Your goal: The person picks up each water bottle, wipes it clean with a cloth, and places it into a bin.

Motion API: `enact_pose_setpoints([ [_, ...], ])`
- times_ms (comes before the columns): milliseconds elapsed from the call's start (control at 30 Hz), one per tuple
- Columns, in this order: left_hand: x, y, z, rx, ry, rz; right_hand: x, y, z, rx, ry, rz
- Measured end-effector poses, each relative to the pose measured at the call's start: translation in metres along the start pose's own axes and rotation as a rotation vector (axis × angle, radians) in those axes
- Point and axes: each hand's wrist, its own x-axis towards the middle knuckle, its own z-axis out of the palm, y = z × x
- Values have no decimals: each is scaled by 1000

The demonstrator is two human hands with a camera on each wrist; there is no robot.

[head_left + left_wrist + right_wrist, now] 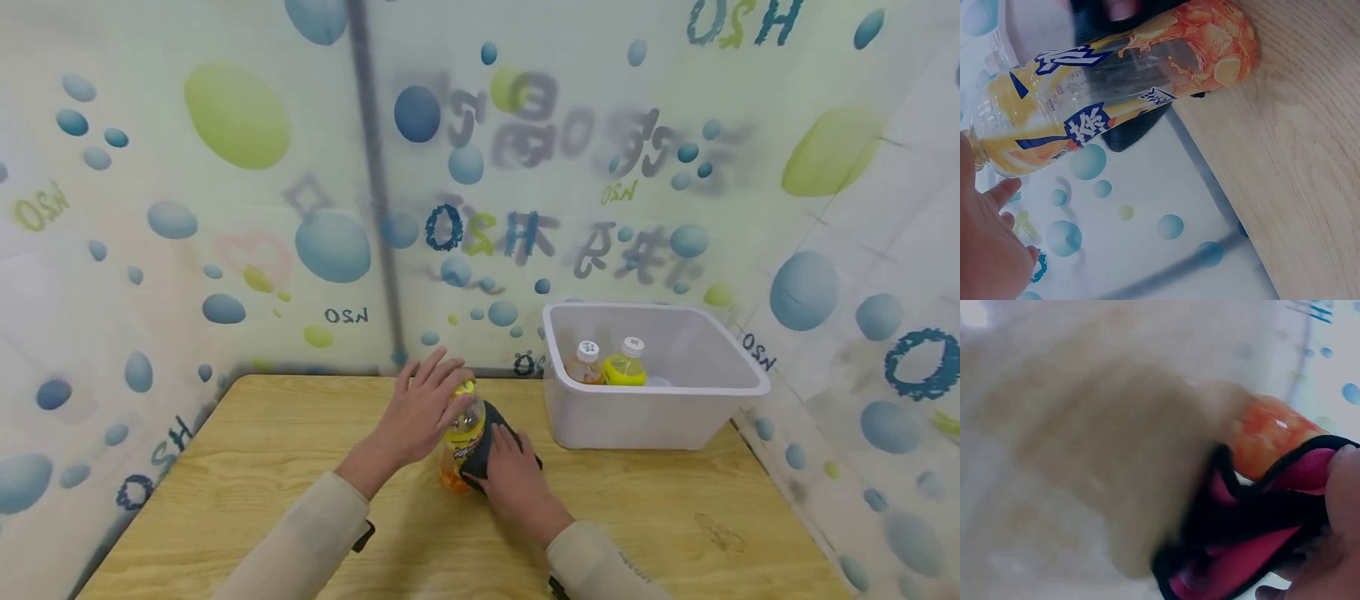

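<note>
A clear plastic drink bottle (453, 458) with a yellow and orange label stands on the wooden table. My left hand (423, 410) grips it at the yellow cap, its fingers reaching over the top. In the left wrist view the bottle (1054, 115) shows its orange-fruit print, and that hand (991, 231) is at the neck. My right hand (519, 483) holds a dark cloth (480, 454) against the bottle's right side. Seen from the right wrist, the cloth (1254, 519) is folded, black outside and pink inside; part of the fingers is hidden.
A white plastic bin (645, 417) stands at the back right of the table (300, 467). Inside it are an orange-drink bottle (584, 364) and a yellow-labelled bottle (626, 367), both with white caps. A bubble-printed curtain (465, 275) hangs behind the table.
</note>
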Motion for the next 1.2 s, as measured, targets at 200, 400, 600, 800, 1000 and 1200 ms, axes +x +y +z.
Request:
enact_pose_setpoints([
  [200,0,-1,0,2,-5,4,-1,-2,18,-71,-84,2],
  [400,-1,0,-2,-3,4,6,2,1,24,-2,-83,21],
  [600,-1,1,-2,-13,-2,6,5,5,24,133,-69,51],
  [800,-1,0,-1,-17,-12,1,6,5,19,162,-43,58],
  [1000,-2,1,-3,-24,-24,-4,4,4,7,134,29,40],
  [1200,-2,1,-4,-31,-39,-17,2,4,-13,177,111,44],
])
